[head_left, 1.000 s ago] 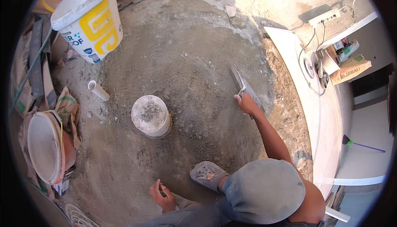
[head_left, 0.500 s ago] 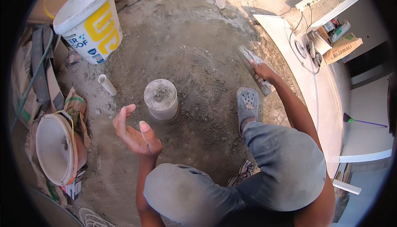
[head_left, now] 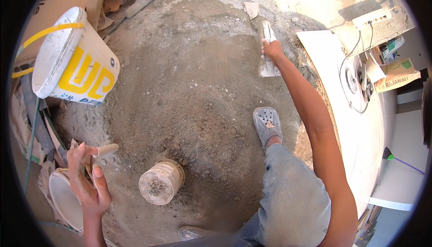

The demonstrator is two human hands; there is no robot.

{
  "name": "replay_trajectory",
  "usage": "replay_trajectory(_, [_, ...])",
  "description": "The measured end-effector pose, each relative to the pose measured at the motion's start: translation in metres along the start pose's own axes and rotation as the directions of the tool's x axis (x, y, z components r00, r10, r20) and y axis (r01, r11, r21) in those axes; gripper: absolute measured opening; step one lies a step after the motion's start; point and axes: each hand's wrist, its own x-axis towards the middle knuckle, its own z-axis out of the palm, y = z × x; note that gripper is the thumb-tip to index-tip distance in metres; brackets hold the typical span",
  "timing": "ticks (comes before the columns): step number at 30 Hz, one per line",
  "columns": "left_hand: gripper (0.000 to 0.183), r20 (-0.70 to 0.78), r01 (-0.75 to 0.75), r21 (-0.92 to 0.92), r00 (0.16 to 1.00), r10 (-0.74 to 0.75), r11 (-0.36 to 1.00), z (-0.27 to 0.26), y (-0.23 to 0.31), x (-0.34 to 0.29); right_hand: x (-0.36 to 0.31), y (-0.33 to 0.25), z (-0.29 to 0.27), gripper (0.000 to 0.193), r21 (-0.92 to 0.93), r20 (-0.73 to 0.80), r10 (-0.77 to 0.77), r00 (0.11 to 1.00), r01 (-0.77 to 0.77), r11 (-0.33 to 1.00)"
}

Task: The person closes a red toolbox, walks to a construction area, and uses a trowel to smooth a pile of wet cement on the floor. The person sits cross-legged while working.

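The right hand (head_left: 271, 49) has its grip clamped on the handle of a flat metal trowel (head_left: 267, 51), whose long blade lies on the far edge of a wide, round bed of grey mortar (head_left: 193, 89) spread over the floor. The arm reaches straight out over that bed, above a grey perforated clog (head_left: 267, 124) planted on the mortar and a knee in dusty grey trousers. The left hand (head_left: 88, 177) has its grip apart, fingers spread and palm up, holding nothing; it hovers at the near left edge of the mortar, just beside a short pale tube (head_left: 107, 149) lying on the floor and above the rim of a white basin (head_left: 63, 197). A small dirty bucket (head_left: 161, 181) with grit in it stands on the mortar between that hand and the knee. Further left, a large white bucket with yellow markings (head_left: 76, 62) leans tilted. Right of the trowel lies a white board (head_left: 355, 125).
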Motion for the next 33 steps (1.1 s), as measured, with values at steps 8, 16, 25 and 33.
replay_trajectory(8, [0.050,-0.371,0.539,0.375,0.833,-0.410,0.754,-0.032,0.014,-0.031,0.207,-0.072,0.017,0.028,-0.504,0.098,0.110,0.989,-0.046,0.863])
replay_trajectory(16, [0.058,-0.712,0.874,0.054,0.373,-0.595,0.483,0.040,0.089,-0.130,0.292,-0.137,-0.006,0.032,-0.259,0.210,-0.226,0.951,0.277,0.925])
replay_trajectory(25, [0.049,-0.264,0.936,-0.296,0.112,-0.958,0.191,0.160,0.171,-0.114,0.426,-0.027,-0.113,0.041,-0.560,0.051,-0.109,0.993,0.119,0.820])
replay_trajectory(33, [0.048,0.665,0.723,-0.665,0.456,-0.591,-0.190,0.194,0.184,-0.048,0.385,0.009,-0.075,0.049,-0.809,0.345,-0.337,0.876,0.459,0.366])
